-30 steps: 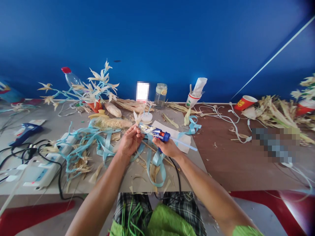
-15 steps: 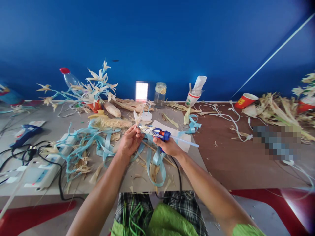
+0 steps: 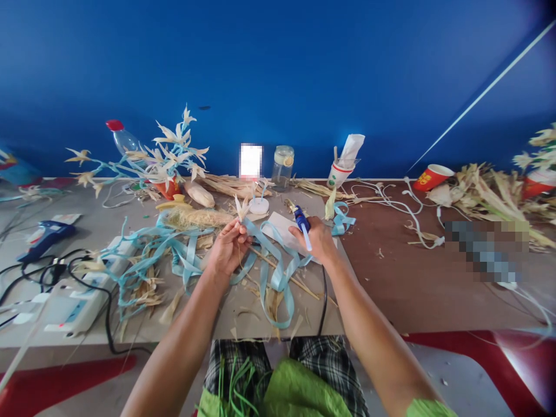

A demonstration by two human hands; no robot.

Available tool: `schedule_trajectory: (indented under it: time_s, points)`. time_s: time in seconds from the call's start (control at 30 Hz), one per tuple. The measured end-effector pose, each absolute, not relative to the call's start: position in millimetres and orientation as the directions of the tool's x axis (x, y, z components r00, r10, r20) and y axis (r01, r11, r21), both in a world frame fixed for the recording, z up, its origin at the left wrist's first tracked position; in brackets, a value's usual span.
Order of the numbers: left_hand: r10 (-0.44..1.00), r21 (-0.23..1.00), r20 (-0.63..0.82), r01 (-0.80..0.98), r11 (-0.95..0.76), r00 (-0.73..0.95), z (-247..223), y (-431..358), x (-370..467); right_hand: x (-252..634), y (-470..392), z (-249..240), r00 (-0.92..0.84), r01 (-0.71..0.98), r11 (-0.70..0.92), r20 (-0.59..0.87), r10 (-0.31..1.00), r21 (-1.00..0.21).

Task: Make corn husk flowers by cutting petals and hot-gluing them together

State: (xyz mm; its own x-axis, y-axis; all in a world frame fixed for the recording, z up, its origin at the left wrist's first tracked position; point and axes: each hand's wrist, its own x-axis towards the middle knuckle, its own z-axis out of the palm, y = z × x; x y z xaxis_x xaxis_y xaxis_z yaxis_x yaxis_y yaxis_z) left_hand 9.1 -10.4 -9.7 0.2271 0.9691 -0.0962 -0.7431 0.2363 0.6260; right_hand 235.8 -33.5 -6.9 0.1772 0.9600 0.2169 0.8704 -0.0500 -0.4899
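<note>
Between the fingertips of my left hand (image 3: 229, 246) is pinched a pale corn-husk flower (image 3: 241, 207), its petals pointing up. A light blue ribbon (image 3: 282, 272) runs from beside the flower and loops down over the table. My right hand (image 3: 319, 240) grips a blue glue gun (image 3: 300, 219) farther right, its nozzle turned away from me and a clear glue stick (image 3: 306, 238) sticking out of its back. Below the gun lies a white sheet of paper (image 3: 278, 223). The gun's trigger is hidden by my fingers.
Finished husk flowers on blue stems (image 3: 174, 153) stand in a red cup at the left. Nearby are a power strip (image 3: 82, 307), a second glue gun (image 3: 46, 238) and black cords. A glass jar (image 3: 283, 168), a paper cup (image 3: 339, 174) and white cables (image 3: 412, 211) line the back.
My right hand has drawn the glue gun away from the flower to the right and swung its nozzle from leftward to away from me. My left hand stays nearly still with the flower.
</note>
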Motion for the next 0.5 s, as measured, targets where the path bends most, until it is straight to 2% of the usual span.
schedule_trajectory:
  time_s: [0.13, 0.33, 0.5]
  points:
    - [0.971, 0.630, -0.097, -0.742, 0.229, 0.218, -9.3, -9.5, 8.0, 238.7, -33.6, -8.8, 0.139, 0.931, -0.070, 0.172, 0.975, -0.359]
    - [0.969, 0.607, -0.087, -0.758, 0.236, 0.232, -10.2, -7.2, 4.7, 239.3, -37.2, -8.5, -0.090, 0.977, 0.099, 0.055, 0.994, -0.190]
    - [0.964, 0.600, -0.098, -0.758, 0.256, 0.248, -7.8, -8.0, 3.1, 244.2, -29.9, -7.8, -0.178, 0.972, 0.186, 0.066, 0.982, -0.146]
